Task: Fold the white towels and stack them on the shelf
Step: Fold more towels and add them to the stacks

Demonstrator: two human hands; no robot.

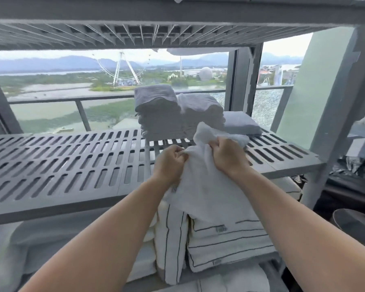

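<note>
Both hands, left hand [170, 163] and right hand [230, 154], clutch the white towel [207, 186] above the shelf [72, 161] — soft, light, floppy, probably best pinched at its corners.

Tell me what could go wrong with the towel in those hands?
The white towel is bunched between the left hand and right hand, so the fold might come out crooked. The tall towel stacks at the back of the slatted shelf could tip if bumped. The towel's hanging end might snag the striped towels below.
</note>
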